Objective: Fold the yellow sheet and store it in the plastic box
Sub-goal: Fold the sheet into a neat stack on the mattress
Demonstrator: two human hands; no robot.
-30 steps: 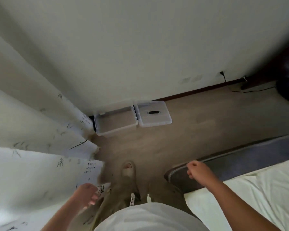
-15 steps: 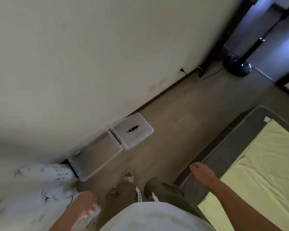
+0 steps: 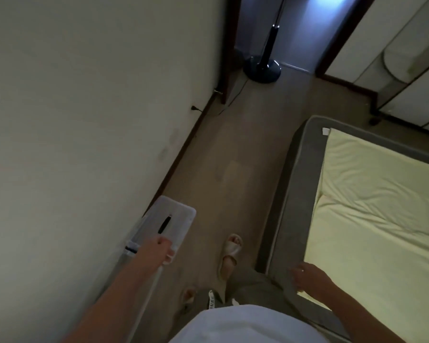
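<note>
Yellow sheet (image 3: 382, 199) lies spread and creased over the bed (image 3: 299, 184), not yet folded. The right hand (image 3: 310, 278) hovers at the bed's grey edge, fingers loose and apart, holding nothing. Against the wall (image 3: 84, 120) on the floor (image 3: 233, 157) sits the clear plastic box (image 3: 139, 233), its lid (image 3: 181, 216) just beside it. The left hand (image 3: 159, 251) is above them with its back to the camera and fingers curled under — whether it grips anything I cannot tell.
</note>
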